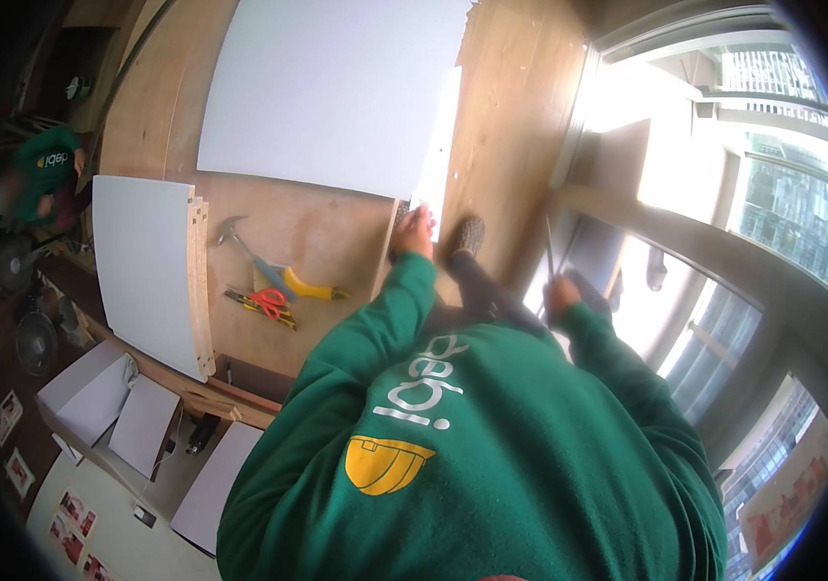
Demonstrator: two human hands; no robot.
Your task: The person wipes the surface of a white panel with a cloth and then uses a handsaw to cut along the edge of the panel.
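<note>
A large white panel [327, 92] lies on the wooden worktop ahead of me. Along its right edge runs a narrow white strip [445, 145] with ragged bits at the far end. My left hand [416, 232] is at the near end of this strip, fingers closed on it by the panel's near right corner. Off to the right, my right hand [559, 293] grips a long, thin dark tool [549, 245] like a blade or file, pointing away from me; its exact kind is unclear. The grip hides its handle.
Left of my left arm lie a hammer [257, 257], red-handled scissors [270, 302] and a yellow-handled tool [312, 287]. Stacked white-faced boards [148, 271] stand further left. Another person in green [46, 169] is at the far left. Bright windows [791, 194] line the right side.
</note>
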